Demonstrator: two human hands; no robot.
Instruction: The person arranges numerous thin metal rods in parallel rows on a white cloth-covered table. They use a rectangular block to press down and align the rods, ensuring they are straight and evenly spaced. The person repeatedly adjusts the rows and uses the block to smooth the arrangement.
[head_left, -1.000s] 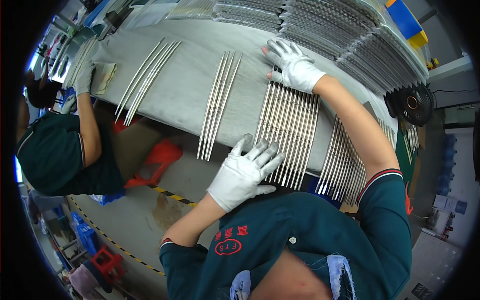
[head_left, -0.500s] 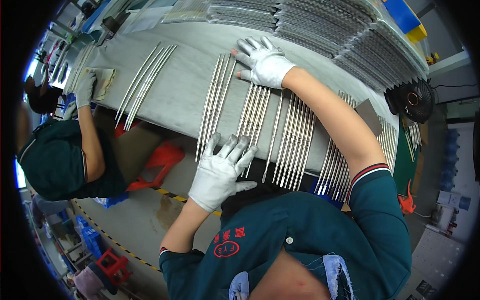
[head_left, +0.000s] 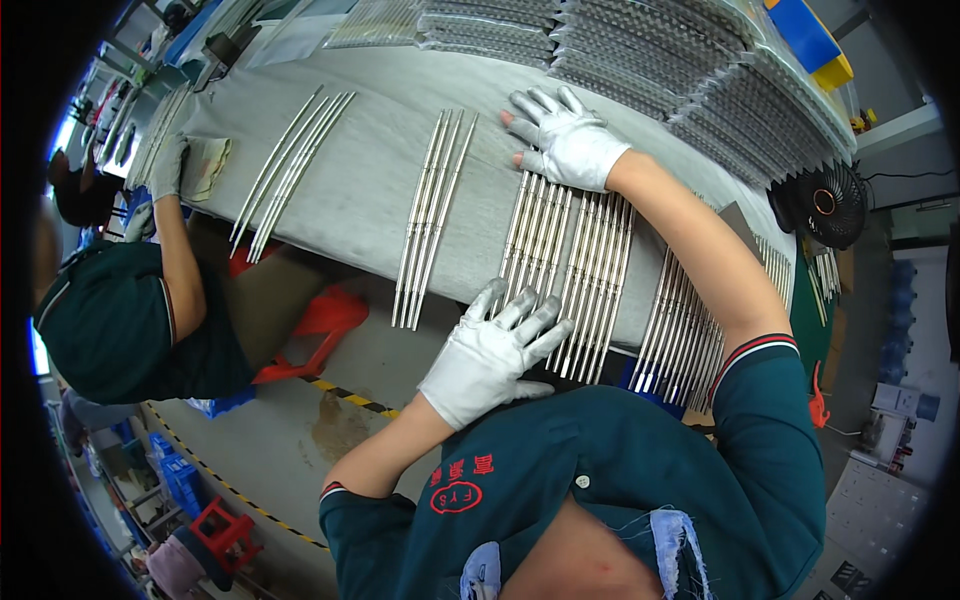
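Note:
Slender silvery metal rods lie side by side in groups across the pale table cover. My left hand [head_left: 490, 352], in a white glove with greyed fingertips, rests over the near ends of the middle rod group [head_left: 535, 230], its fingers spread. At the far ends of those same rods, my right hand [head_left: 570, 140] lies flat with fingers apart; two of its fingertips stick bare out of the glove. Just right of this group is another rod group [head_left: 600, 270]. A smaller set of rods [head_left: 433, 210] lies apart to the left.
Tall stacks of clear plastic trays [head_left: 640, 60] line the far side. More rods [head_left: 680, 330] lie under my right forearm, near a black fan [head_left: 822, 203]. At the left, a gloved co-worker [head_left: 140, 320] sits by the table [head_left: 350, 190], with rods [head_left: 300, 165] between us.
Both hands have moved right, and my right hand also slightly nearer. The middle rods have shifted right, closing most of the gap to the group beside them. The smaller left set has stayed about where it was.

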